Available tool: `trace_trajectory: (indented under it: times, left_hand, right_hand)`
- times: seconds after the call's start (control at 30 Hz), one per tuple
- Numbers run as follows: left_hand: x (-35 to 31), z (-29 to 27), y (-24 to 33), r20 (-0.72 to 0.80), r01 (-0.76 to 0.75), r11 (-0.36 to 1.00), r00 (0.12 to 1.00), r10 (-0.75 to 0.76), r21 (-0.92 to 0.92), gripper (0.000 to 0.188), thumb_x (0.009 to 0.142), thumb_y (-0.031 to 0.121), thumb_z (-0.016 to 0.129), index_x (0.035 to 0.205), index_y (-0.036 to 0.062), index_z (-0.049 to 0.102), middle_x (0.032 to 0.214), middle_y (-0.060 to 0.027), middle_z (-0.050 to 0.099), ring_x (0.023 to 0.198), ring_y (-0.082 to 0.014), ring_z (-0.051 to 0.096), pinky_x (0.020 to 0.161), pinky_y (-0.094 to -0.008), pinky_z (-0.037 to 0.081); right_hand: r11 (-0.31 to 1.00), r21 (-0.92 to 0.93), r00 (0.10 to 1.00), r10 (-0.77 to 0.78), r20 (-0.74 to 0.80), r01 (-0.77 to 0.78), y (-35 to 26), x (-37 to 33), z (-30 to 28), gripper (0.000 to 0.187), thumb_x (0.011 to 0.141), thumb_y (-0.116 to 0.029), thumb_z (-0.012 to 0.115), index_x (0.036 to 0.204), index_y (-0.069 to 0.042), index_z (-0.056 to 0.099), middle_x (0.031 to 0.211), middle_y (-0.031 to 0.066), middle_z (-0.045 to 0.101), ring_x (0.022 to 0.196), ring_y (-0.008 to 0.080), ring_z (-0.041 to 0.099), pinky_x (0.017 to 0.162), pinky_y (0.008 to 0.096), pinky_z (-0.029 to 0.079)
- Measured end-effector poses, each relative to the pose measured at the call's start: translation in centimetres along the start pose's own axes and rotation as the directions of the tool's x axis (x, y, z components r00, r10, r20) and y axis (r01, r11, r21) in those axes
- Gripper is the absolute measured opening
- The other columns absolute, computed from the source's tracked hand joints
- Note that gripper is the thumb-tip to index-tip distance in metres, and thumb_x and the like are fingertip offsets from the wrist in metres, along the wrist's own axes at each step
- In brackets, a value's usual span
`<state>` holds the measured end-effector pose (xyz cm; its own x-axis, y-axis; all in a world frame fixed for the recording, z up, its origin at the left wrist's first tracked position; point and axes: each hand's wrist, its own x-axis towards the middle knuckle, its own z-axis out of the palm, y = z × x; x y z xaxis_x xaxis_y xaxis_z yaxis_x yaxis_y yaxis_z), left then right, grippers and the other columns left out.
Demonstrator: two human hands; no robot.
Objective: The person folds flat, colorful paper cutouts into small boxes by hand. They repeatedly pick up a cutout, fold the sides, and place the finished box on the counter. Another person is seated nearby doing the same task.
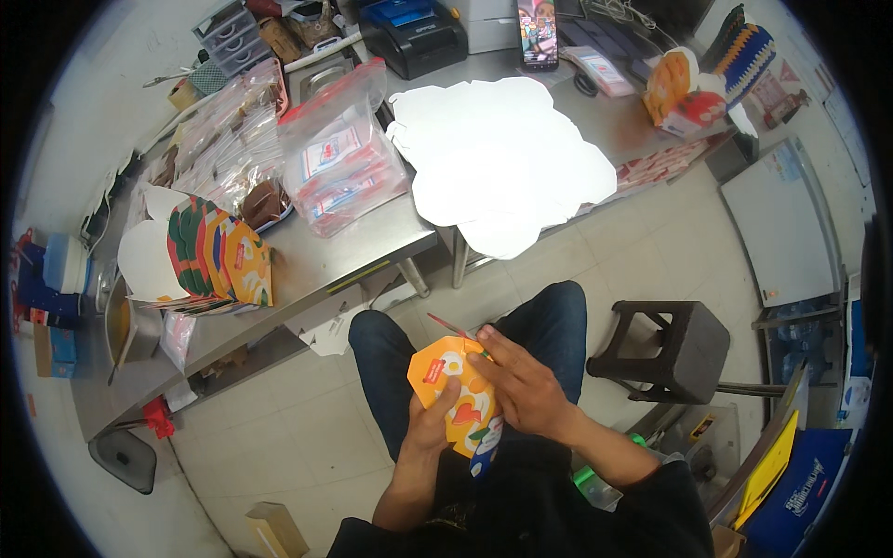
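Observation:
Over my lap is a yellow printed cardboard food box (465,416) with egg and noodle-like pictures and a blue part at its lower end. My left hand (431,420) grips its left side, thumb lying on the printed face. My right hand (521,383) is closed on its upper right edge, fingers pressed together there. A thin red edge (446,324) sticks out past the right fingertips; whether it is part of the box I cannot tell. The fingers behind the box are hidden.
Ahead stands a steel table (321,270) bearing nested printed boxes (223,251), bagged packets (339,167), a stack of white cardboard blanks (502,158) overhanging its edge, a phone (538,35) and folded boxes (684,93). A dark plastic stool (665,353) is at my right.

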<state>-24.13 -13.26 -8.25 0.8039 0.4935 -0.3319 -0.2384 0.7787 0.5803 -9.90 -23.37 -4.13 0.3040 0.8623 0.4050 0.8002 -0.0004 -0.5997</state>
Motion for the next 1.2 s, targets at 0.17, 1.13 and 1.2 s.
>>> trace_trajectory:
  times: [0.17, 1.13, 1.2]
  left_hand:
    - [0.0, -0.4, 1.0, 0.032, -0.017, 0.978, 0.999, 0.011, 0.208, 0.04, 0.096, 0.01, 0.061, 0.133, 0.0, 0.048, 0.122, -0.0126, 0.062, 0.109, -0.0224, 0.063, 0.093, -0.0353, 0.052]
    - [0.5, -9.0, -1.1, 0.519, 0.339, 0.92, 0.832, -0.196, -0.195, 0.122, 0.076, 0.079, 0.058, 0.149, -0.0095, 0.016, 0.152, -0.0263, 0.032, 0.138, -0.0388, 0.038, 0.114, -0.0527, 0.03]
    - [1.5, -9.5, -0.1, 0.496, 0.388, 0.897, 0.833, -0.244, -0.211, 0.117, 0.078, 0.072, 0.063, 0.15, -0.0082, 0.016, 0.152, -0.0244, 0.031, 0.137, -0.0349, 0.04, 0.114, -0.0484, 0.032]
  right_hand:
    - [0.854, 0.44, 0.956, 0.292, 0.038, -0.278, 0.8, -1.2, 0.3, 0.03, 0.085, 0.0, 0.069, 0.115, 0.002, 0.066, 0.121, 0.0222, 0.064, 0.117, 0.0313, 0.061, 0.099, 0.0368, 0.05]
    - [0.902, 0.432, 0.999, 0.033, -0.023, -0.02, 0.7, -3.5, -0.6, 0.015, 0.083, -0.009, 0.07, 0.097, -0.004, 0.072, 0.101, 0.0101, 0.066, 0.105, 0.0268, 0.063, 0.085, 0.0355, 0.048]
    - [0.938, 0.309, 0.983, -0.179, 0.052, 0.154, 0.4, -3.7, -1.1, 0.018, 0.08, -0.01, 0.07, 0.098, -0.008, 0.072, 0.103, 0.0052, 0.066, 0.111, 0.0258, 0.06, 0.087, 0.0364, 0.047]
